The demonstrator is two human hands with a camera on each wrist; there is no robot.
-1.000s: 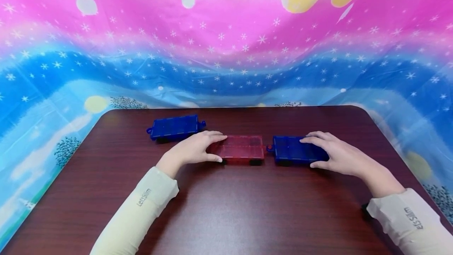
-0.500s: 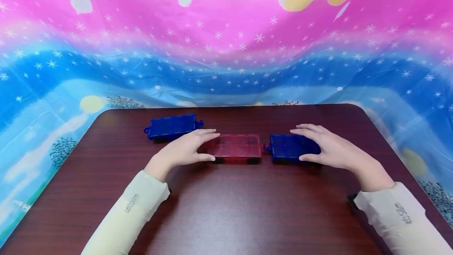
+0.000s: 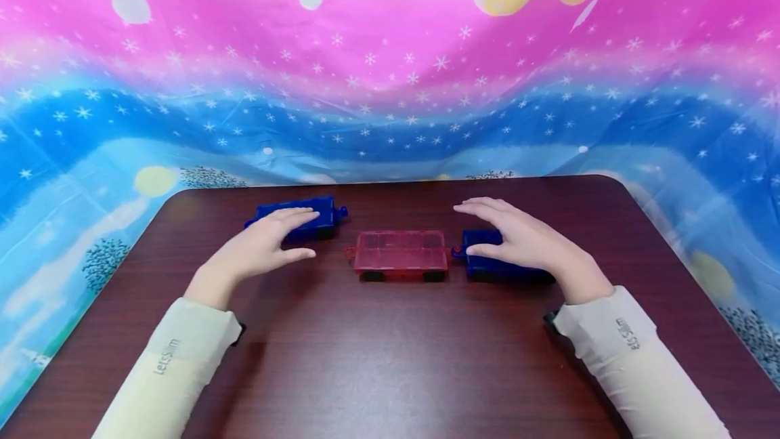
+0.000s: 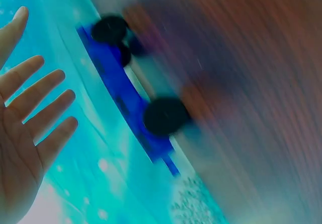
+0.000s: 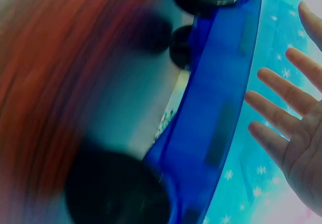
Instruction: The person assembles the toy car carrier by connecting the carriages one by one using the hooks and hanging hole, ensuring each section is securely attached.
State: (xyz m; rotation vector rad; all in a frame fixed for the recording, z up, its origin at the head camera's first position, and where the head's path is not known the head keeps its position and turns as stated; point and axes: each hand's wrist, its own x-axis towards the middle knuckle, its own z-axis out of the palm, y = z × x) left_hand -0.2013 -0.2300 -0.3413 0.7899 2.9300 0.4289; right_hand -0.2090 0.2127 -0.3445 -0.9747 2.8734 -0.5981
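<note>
A translucent red toy train car [image 3: 400, 251] stands in the middle of the table, its right end meeting the coupling of a blue toy train car [image 3: 478, 266]. My right hand [image 3: 518, 236] hovers over that blue car with fingers spread and nothing held; the right wrist view shows the blue car's side [image 5: 216, 108] and black wheels beside the open palm. At the back left sits another blue toy train car [image 3: 326, 215], apart from the red one. My left hand [image 3: 258, 246] is raised in front of it, fingers straight and holding nothing, partly covering it.
The dark wooden table [image 3: 390, 358] has rounded far corners. Behind it hangs a pink and blue cloth [image 3: 390, 87] with snowflakes, right along the table's back edge.
My left hand has left the red car and moved left, to the back-left blue car. My right hand has lifted off the right blue car and shifted left.
</note>
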